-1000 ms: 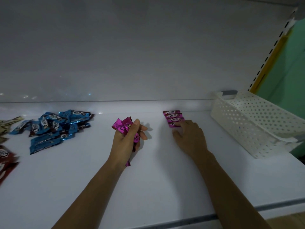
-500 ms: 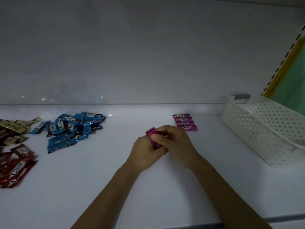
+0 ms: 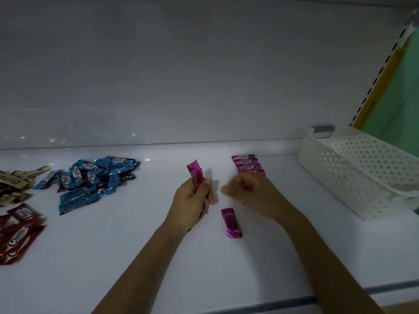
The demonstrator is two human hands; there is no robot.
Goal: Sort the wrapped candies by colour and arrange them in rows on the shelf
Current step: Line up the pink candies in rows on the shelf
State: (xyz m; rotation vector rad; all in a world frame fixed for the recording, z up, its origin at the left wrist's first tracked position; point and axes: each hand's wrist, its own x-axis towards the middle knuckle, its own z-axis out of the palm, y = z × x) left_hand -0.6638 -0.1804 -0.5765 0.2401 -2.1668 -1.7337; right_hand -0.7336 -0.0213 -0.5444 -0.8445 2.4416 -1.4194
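My left hand (image 3: 192, 200) is closed around a small bunch of pink wrapped candies (image 3: 195, 175) that stick up above my fingers. My right hand (image 3: 251, 191) hovers just to the right of it, fingers curled, blurred, with nothing visible in them. One loose pink candy (image 3: 231, 223) lies on the white shelf (image 3: 158, 257) below the gap between my hands. A short row of pink candies (image 3: 246, 163) lies at the back of the shelf, just beyond my right knuckles, which cover its nearest end.
A heap of blue candies (image 3: 90, 180) lies at the left, with beige candies (image 3: 13, 184) and red candies (image 3: 18, 234) near the left edge. A white perforated basket (image 3: 362, 168) stands at the right. The shelf's back wall rises behind.
My hands were together on the pink bunch; now they have parted. One pink candy lies on the shelf between them, and my right hand has moved right toward the row.
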